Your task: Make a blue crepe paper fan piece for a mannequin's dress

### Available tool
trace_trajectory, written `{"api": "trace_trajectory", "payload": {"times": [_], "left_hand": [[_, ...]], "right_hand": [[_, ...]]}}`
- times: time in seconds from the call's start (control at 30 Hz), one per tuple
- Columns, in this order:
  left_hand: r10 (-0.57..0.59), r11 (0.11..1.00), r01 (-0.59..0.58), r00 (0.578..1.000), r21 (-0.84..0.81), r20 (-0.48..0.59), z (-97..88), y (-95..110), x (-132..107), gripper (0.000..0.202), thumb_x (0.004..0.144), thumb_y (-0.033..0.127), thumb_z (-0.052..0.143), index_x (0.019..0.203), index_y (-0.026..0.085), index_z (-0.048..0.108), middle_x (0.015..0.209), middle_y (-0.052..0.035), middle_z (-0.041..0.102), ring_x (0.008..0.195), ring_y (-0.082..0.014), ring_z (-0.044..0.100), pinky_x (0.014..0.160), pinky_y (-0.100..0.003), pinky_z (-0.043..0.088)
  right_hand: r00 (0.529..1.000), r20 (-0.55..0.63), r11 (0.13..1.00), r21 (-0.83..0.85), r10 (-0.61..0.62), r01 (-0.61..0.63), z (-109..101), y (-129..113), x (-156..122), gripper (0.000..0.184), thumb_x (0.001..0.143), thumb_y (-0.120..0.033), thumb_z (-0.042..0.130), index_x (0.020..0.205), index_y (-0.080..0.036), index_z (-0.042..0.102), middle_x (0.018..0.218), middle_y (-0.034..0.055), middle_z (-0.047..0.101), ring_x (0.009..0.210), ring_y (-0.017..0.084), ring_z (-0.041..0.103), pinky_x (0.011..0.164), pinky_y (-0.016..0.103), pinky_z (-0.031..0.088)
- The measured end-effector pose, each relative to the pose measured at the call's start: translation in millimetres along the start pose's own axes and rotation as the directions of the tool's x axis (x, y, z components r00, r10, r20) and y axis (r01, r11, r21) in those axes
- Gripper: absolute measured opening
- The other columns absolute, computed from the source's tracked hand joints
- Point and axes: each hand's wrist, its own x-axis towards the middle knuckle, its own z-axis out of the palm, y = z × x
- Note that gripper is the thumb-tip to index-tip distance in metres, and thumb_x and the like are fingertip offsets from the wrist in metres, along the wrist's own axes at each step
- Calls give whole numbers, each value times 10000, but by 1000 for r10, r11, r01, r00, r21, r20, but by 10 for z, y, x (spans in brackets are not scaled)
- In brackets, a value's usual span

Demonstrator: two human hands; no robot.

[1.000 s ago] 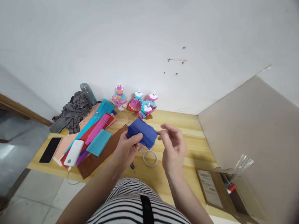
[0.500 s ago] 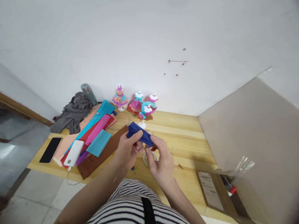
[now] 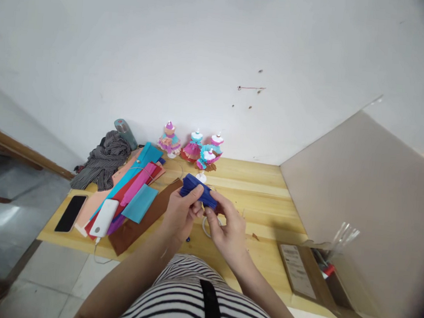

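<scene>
Head view shows a black phone (image 3: 71, 213), then a white power bank (image 3: 104, 218) on coloured sheets (image 3: 140, 203). Above the table (image 3: 265, 178), the left hand (image 3: 181, 214) pinches one end of the pleated blue paper (image 3: 207, 197); the right hand (image 3: 230, 230) clasps its other end. Far right sits a cardboard box (image 3: 318, 277).

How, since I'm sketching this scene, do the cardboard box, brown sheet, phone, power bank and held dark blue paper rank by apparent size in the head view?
1. Cardboard box
2. Brown sheet
Too alike to rank: phone, power bank, dark blue paper (partly covered, perhaps nearer the camera).
</scene>
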Motion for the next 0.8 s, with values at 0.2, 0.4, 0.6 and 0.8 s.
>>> {"api": "trace_trajectory", "payload": {"times": [0.2,0.4,0.6,0.8], "left_hand": [[-9,1000,9,1000,-17,-7,-1,-29,-2,454,509,369,892,588,149,502,409,82,441,385,-25,362,414,-172,310],[-43,997,44,999,-62,10,13,-62,-2,438,536,359,890,609,140,517,436,77,462,399,-22,374,412,-158,315],[-31,997,32,999,-72,15,36,-59,5,433,569,386,872,590,139,518,432,71,466,398,-29,403,430,-171,347],[-26,999,27,997,-19,68,24,-28,-39,422,555,417,871,633,139,562,447,62,482,405,-47,405,448,-198,362]], "right_hand": [[992,10,991,49,123,-123,-14,-35,21,222,889,-152,515,1088,-194,604,681,-6,637,499,116,566,471,230,461],[942,80,925,177,326,-335,-27,-47,32,192,881,-223,526,1048,-184,612,526,-72,504,421,98,486,418,208,390],[930,44,899,244,365,-364,3,-59,33,188,870,-241,556,1037,-186,622,567,-44,583,455,111,546,441,218,442],[939,-17,898,298,343,-323,-17,-55,55,122,873,-247,586,968,-193,641,599,-25,635,472,116,579,472,233,484]]}}
